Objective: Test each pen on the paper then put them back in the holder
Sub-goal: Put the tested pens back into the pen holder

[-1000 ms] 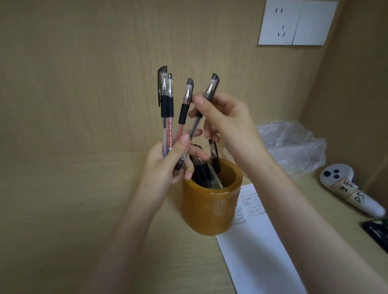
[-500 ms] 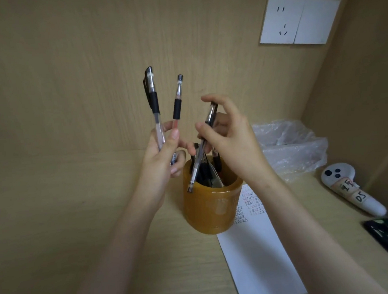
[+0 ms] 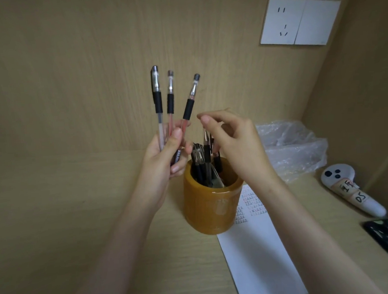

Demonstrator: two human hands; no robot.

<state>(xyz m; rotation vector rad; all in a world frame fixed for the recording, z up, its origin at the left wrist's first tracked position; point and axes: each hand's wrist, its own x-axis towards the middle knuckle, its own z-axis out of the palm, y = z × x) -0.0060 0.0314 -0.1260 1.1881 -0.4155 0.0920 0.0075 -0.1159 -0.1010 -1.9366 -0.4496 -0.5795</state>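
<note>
The pen the right hand [image 3: 232, 144] carried half a second ago is down in the holder [image 3: 212, 208] now, and that hand hovers just above the rim, fingers loosely curled, gripping nothing. The left hand [image 3: 164, 158] grips three pens [image 3: 170, 102] upright, fanned above the holder. Beside the holder on the table [image 3: 79, 223], the paper [image 3: 258, 257] shows rows of test marks.
</note>
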